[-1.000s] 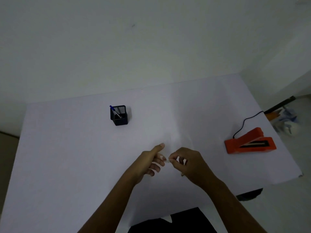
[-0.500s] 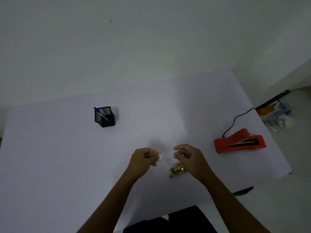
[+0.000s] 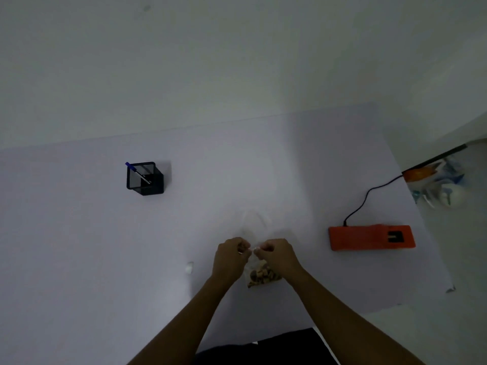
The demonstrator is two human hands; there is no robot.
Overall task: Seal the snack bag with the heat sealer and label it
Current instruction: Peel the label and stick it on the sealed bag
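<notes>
Clear plastic, hard to see against the pale surface [image 3: 79,246], makes up the snack bag [image 3: 259,275], which lies close to the near edge, a little right of the middle. Its brown, nut-like contents sit bunched at the end nearest you, and its transparent upper part runs away from you toward the far edge, showing only as a faint outline beyond your knuckles.

Your 2 hands meet over that bag. Your left hand [image 3: 232,256] has its fingers curled in and pinches the plastic just above the contents. Your right hand [image 3: 276,255] is curled the same way and pinches the plastic right beside it, so the 2 sets of fingertips almost touch. Both forearms reach in from the near edge.

Well apart from the bag, at the right edge and toward the near right corner, lies the orange heat sealer [image 3: 371,237], its long side running roughly along the near edge and a dark slot near its right end. Its black cord [image 3: 369,196] leaves the left end and curves off over the right edge.

In the left half, nearer the far edge, stands 1 black mesh pen holder [image 3: 145,179] with 1 blue-capped pen [image 3: 137,173] leaning in it.

Just left of your left hand, 1 small white scrap [image 3: 189,267] lies on the surface; you cannot tell what it is.
</notes>
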